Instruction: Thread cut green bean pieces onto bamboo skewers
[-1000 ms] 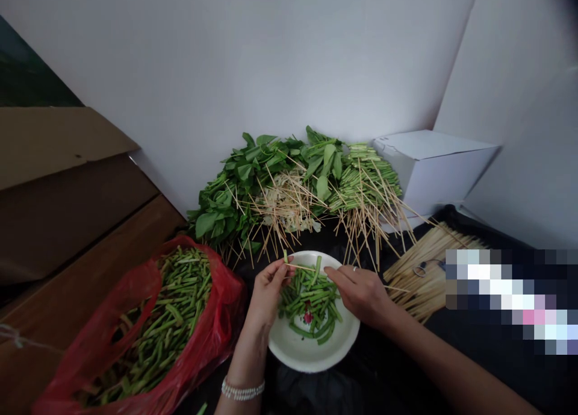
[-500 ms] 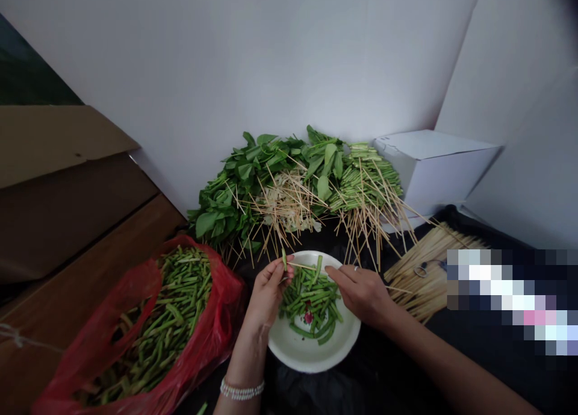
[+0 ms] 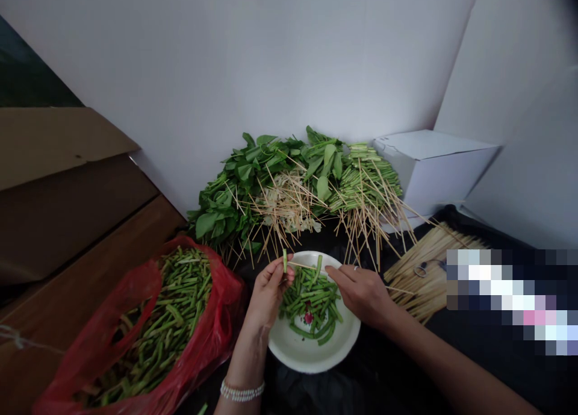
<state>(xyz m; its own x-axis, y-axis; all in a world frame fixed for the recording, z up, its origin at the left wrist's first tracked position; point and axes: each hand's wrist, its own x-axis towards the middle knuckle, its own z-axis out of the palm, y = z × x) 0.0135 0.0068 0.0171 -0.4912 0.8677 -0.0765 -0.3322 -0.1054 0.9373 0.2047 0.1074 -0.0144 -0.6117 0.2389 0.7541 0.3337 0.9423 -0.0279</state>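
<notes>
left fingers (image 3: 276, 273) on slender bamboo skewer (image 3: 304, 265)

Hands (image 3: 269, 290) over white bowl (image 3: 298, 358), left pinching skewer (image 3: 301, 264) with green stem (image 3: 285, 261)

This looks like a plain indoor corner set up for preparing food by hand, not a fitted kitchen, with no sink or stove among the things in view. Smooth white walls (image 3: 253, 59) meet at a corner, and a white cardboard box (image 3: 433, 168) stands against them. Flattened brown cardboard (image 3: 54, 144) lies on a wooden surface (image 3: 103, 264). Food work fills the black-covered floor or low table (image 3: 451, 219): a red plastic bag (image 3: 221, 300) of cut green stems (image 3: 180, 294), a white enamel bowl (image 3: 307, 358), leafy greens (image 3: 226, 204) and thin bamboo skewers (image 3: 428, 276).
</notes>
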